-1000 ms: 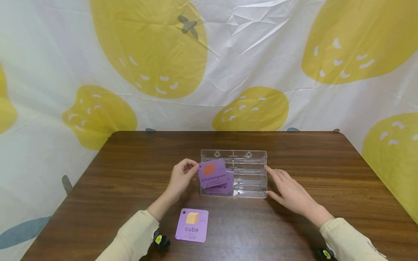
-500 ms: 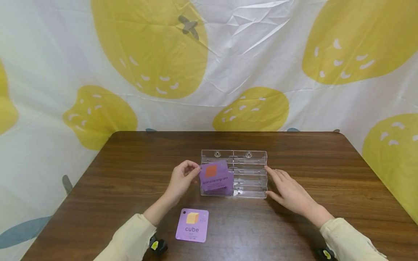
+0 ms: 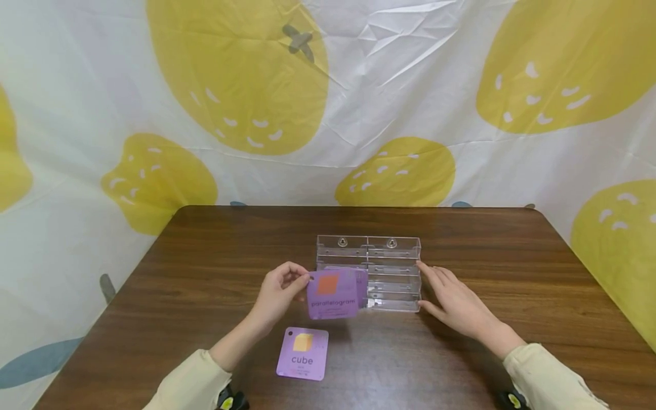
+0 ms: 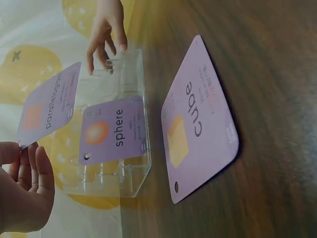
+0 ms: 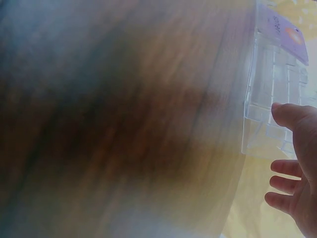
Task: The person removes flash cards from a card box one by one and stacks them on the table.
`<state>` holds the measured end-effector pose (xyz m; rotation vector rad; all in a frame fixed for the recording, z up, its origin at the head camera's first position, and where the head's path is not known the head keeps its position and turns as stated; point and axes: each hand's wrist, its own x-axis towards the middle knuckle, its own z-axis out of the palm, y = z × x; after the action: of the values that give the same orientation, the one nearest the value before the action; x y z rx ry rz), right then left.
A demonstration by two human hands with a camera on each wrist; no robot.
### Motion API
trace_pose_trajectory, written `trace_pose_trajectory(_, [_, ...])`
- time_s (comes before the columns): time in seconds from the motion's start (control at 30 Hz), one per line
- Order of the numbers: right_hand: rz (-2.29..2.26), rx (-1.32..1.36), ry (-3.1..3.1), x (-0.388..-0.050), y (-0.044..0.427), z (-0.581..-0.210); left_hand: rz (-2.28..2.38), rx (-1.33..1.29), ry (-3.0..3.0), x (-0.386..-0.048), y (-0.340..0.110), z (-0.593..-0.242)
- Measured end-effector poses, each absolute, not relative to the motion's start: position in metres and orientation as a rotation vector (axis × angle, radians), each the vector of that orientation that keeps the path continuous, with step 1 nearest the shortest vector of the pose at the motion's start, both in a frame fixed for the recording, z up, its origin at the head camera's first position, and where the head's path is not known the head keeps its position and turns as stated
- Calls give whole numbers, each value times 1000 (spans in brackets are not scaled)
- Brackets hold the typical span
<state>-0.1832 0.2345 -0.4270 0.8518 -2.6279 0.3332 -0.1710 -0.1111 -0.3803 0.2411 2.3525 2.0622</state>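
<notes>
Woodgrain table (image 3: 410,364), yellow-patterned backdrop (image 3: 328,114); left hand (image 3: 275,293) pinching parallelogram card (image 3: 333,296), right hand (image 3: 456,299) spread at rack (image 3: 393,287)

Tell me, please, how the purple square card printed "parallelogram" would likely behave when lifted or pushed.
The purple square "parallelogram" card is probably stiff, showing no obvious sag though the left hand pinches only one corner. It looks thin, so likely light. Corner-held, it might swivel.

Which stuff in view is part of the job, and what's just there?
In the job:
parallelogram card, pinched in the left grip
clear tiered holder, right grip at its side
sphere card, in the holder
cube card, on the table; likely same set

Just there:
fruit-print cloth backdrop
black wrist devices
</notes>
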Motion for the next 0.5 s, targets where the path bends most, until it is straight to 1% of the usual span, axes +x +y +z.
trace_pose_trajectory(0.3, [327, 861, -2611, -183, 235, -428, 2053, 186, 2343, -161, -125, -380])
trace_pose_trajectory(0.5, [330, 860, -2610, -183, 235, -428, 1983, 155, 2320, -155, -135, -388])
